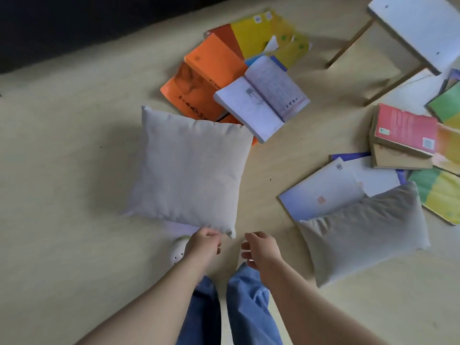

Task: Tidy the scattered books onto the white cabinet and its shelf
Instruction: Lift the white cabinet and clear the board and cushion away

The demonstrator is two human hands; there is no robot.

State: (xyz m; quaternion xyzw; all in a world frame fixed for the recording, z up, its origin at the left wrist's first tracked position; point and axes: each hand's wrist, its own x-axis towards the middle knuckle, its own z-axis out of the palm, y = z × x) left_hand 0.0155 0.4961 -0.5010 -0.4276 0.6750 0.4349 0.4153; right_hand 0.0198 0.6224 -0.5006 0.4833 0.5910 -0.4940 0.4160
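Books lie scattered on the pale floor. Beyond the left pillow, an open white book (261, 98) rests on orange books (214, 63) and a yellow book (261, 31). At right are a red book (405, 130), a large pale book (323, 190) and a green-yellow book (438, 192). The white cabinet (418, 28) on wooden legs stands top right. My left hand (204, 242) hovers at the near edge of the left pillow (189, 170), fingers loosely curled, with nothing seen in them. My right hand (261, 250) hangs beside it, loosely curled and empty.
A second grey pillow (366, 230) lies on the large pale book at right. A pale lavender edge (179, 227) shows under the left pillow. My jeans-clad legs (249, 307) and a white slipper (178, 250) are below. A dark surface (49, 21) fills the top left.
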